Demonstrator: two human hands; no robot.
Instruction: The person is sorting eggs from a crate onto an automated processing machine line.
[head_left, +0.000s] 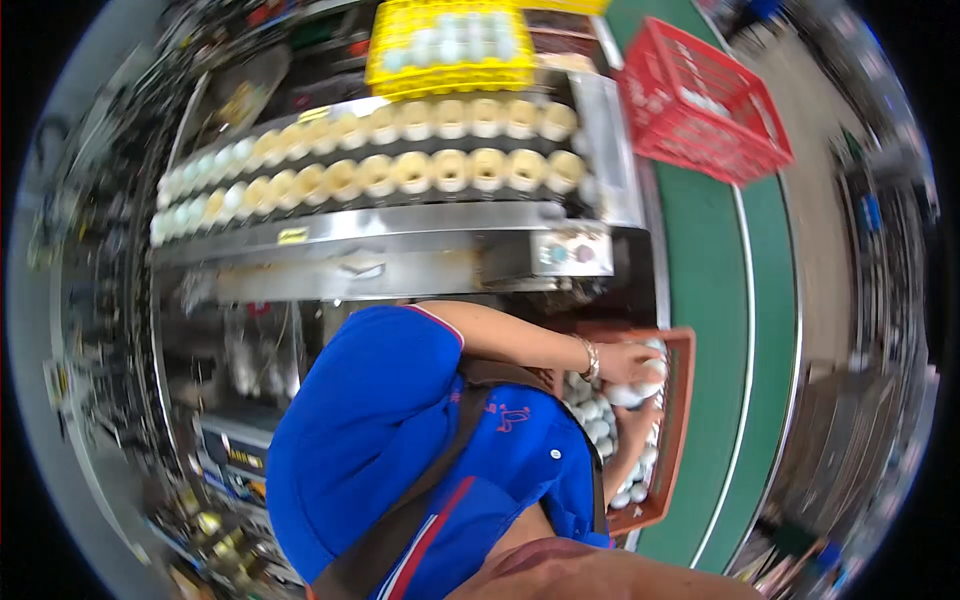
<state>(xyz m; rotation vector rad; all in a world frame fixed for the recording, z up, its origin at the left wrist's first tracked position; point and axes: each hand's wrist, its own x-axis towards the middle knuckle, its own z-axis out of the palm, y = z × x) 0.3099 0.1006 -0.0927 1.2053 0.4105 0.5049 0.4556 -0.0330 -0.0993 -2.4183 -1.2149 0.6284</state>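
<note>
Smooth eggs (600,430), plastic crate (683,430), shiny metal rail (400,219)

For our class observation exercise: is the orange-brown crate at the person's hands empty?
Not empty: pale eggs lie inside the crate; how full, cannot tell.

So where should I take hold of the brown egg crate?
Probably by the rims at the two short ends of the brown egg crate, coming from the picture's right: both ends show there, and that side borders the green surface, while the person's blue shirt covers part of the left side.
</note>
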